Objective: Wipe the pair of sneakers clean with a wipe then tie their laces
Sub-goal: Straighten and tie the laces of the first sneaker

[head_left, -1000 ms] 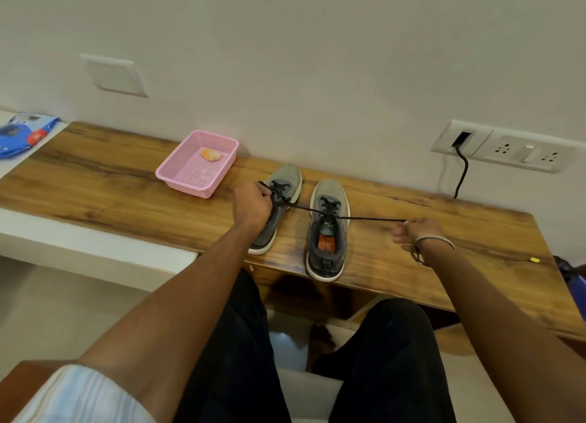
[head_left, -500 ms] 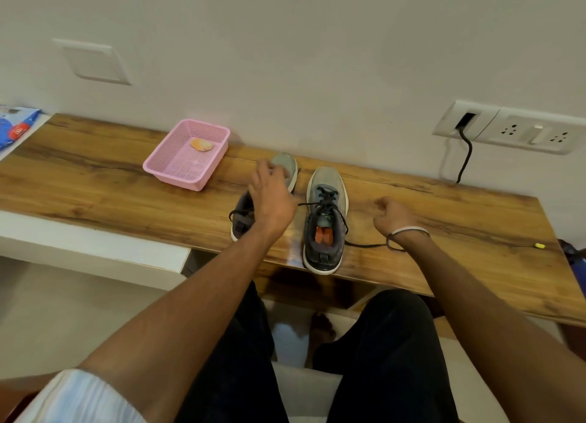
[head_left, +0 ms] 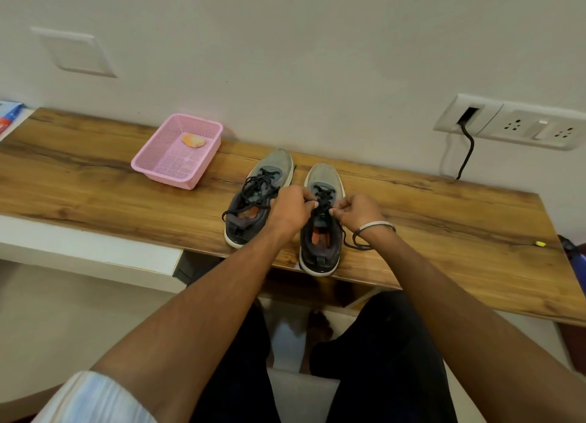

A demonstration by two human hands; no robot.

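Note:
Two grey sneakers with black laces stand side by side on the wooden desk (head_left: 95, 181), toes toward the wall. The left sneaker (head_left: 258, 194) has its laces bunched over the tongue. Over the right sneaker (head_left: 322, 232), my left hand (head_left: 290, 208) and my right hand (head_left: 358, 211) each pinch its black lace (head_left: 323, 200) at the tongue. A loose lace end (head_left: 355, 243) loops on the desk beside my right wrist.
A pink mesh basket (head_left: 165, 165) holding a crumpled orange wipe (head_left: 193, 140) sits left of the shoes. A wall socket panel (head_left: 513, 126) with a black cable (head_left: 466, 156) is at the right. A blue packet (head_left: 8, 118) lies at the far left.
My hands let go of the left sneaker's lace, which they had pulled taut sideways, and both came together over the right sneaker, pinching its lace.

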